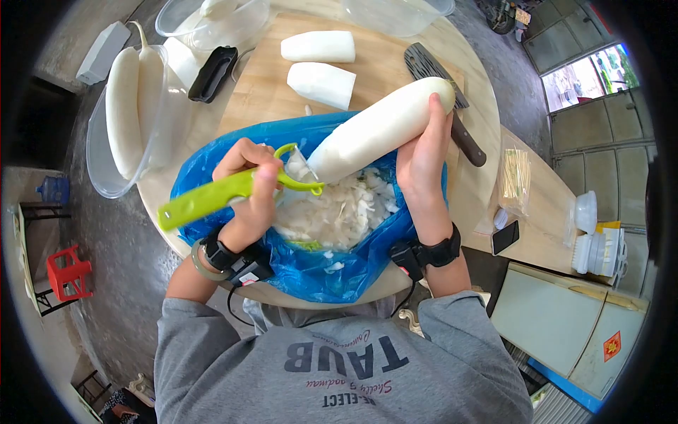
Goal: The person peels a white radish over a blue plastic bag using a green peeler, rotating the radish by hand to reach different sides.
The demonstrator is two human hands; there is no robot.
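Round surface [479,78]: one white radish [385,128], slanted above a blue bag [318,275] of peelings [357,212], right hand [420,164] clasping its far end; one green peeler [212,201], gripped in left hand [253,206], at the near end. Likely hazard: smooth radish turning, peeler skidding.

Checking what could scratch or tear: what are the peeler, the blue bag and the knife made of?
Peeler: likely plastic, given its even, glossy green; its thin, greyish blade looks metallic.
Bag: thin, shiny plastic film, judging by its crinkles and highlights.
Knife: probably metal, dark and patterned; smooth brown handle, perhaps wood or plastic.
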